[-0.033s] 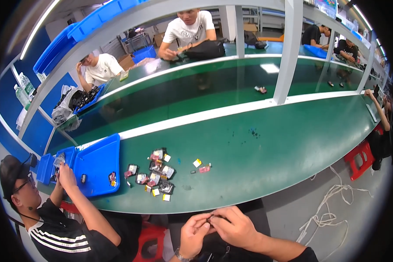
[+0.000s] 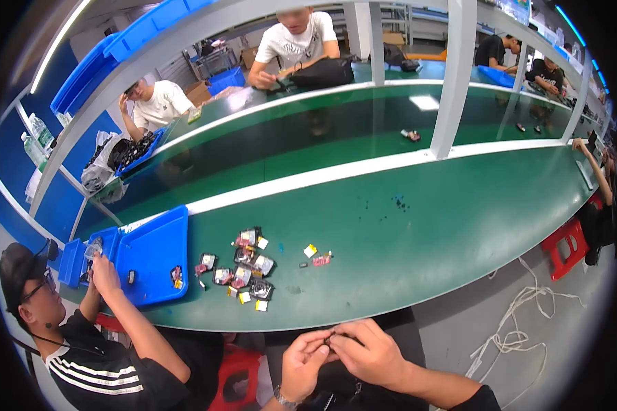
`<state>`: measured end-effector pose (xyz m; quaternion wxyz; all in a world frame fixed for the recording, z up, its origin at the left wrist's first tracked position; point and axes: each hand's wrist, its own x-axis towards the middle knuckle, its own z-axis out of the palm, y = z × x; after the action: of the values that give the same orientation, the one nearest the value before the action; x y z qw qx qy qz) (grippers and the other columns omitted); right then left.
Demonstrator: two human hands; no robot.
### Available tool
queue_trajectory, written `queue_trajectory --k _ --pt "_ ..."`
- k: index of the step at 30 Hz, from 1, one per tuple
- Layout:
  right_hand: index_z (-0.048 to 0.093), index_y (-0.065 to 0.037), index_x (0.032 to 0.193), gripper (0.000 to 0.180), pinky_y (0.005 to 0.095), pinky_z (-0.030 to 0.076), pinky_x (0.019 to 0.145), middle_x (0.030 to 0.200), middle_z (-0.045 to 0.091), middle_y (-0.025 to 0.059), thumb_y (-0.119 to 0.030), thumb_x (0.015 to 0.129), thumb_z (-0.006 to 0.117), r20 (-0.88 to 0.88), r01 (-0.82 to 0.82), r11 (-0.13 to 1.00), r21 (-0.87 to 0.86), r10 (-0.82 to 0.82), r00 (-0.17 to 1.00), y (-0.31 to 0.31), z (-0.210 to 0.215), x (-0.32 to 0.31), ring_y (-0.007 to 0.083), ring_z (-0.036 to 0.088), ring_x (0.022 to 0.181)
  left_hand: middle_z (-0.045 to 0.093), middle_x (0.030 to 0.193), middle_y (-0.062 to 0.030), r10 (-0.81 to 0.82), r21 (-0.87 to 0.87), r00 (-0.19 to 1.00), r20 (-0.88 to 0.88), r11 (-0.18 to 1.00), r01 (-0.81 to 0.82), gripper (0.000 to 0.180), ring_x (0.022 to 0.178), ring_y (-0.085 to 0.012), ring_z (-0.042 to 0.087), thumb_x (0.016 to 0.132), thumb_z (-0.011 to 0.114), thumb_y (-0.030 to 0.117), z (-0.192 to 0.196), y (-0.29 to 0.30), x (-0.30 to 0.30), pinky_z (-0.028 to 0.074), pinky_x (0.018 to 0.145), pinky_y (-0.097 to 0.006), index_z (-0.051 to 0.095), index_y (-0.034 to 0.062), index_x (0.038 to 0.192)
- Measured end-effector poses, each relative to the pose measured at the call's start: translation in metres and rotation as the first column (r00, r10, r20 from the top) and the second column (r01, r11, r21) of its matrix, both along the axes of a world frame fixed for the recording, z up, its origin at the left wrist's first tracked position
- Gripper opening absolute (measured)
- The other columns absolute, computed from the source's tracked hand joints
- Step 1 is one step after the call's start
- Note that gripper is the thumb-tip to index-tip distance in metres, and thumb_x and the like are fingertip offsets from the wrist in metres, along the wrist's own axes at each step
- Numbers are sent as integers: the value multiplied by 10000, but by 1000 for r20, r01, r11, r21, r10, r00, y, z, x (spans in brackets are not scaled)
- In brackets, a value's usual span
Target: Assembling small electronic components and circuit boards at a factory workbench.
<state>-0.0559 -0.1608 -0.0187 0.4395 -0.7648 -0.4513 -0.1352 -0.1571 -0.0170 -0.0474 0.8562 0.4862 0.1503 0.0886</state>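
Note:
My left hand (image 2: 307,363) and my right hand (image 2: 371,356) meet just off the near edge of the green work table (image 2: 363,274). Between their pinched fingertips is a small dark part (image 2: 329,340), mostly covered, so its kind does not show. Both hands seem to grip it. Beyond them on the table lie a small red circuit board (image 2: 322,260), a little white-and-yellow piece (image 2: 310,251) and a small dark piece (image 2: 304,265). Farther left sits a loose group of opened black camera-like housings (image 2: 260,290) with red boards and white-and-yellow pieces attached.
At my left, a co-worker (image 2: 110,342) handles a clear item over blue trays (image 2: 151,257). White uprights (image 2: 452,89) and a long white rail divide the table from a second green surface, with people behind. Right of me are a red stool (image 2: 565,250) and white cable (image 2: 517,335) on the floor.

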Motion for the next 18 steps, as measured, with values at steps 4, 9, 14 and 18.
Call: queue_trajectory --k 4,9,14,18 --pt "724 -28 982 304 339 571 752 1018 673 76 11 695 818 -5 7 998 59 -7 1000 4 14 2 261 663 907 610 1375 -230 -15 15 997 80 1000 14 290 1201 -260 653 1014 583 -20 -1 8 0 605 971 -410 546 -71 1297" --pt "717 -22 985 303 334 568 757 1032 674 81 18 699 806 -22 8 998 63 -6 1000 2 15 -1 264 660 909 622 1359 -227 -19 -60 991 129 998 26 288 1185 -261 664 1009 600 -14 -6 8 -3 615 949 -387 550 -64 1288" --pt "714 -18 994 306 331 566 752 1038 674 80 19 704 802 -37 24 999 43 -23 999 -1 15 -4 264 656 912 625 1350 -227 -31 -78 990 141 996 43 291 1187 -264 663 1008 599 -17 -9 7 -1 614 948 -390 546 -66 1290" --pt "714 13 1025 287 314 578 768 1084 660 98 -18 745 767 -3 21 999 30 -21 1000 -2 11 -3 257 648 942 634 1333 -216 -17 -111 991 136 993 32 298 1191 -265 660 994 606 -44 -6 6 0 589 982 -389 551 -68 1286"
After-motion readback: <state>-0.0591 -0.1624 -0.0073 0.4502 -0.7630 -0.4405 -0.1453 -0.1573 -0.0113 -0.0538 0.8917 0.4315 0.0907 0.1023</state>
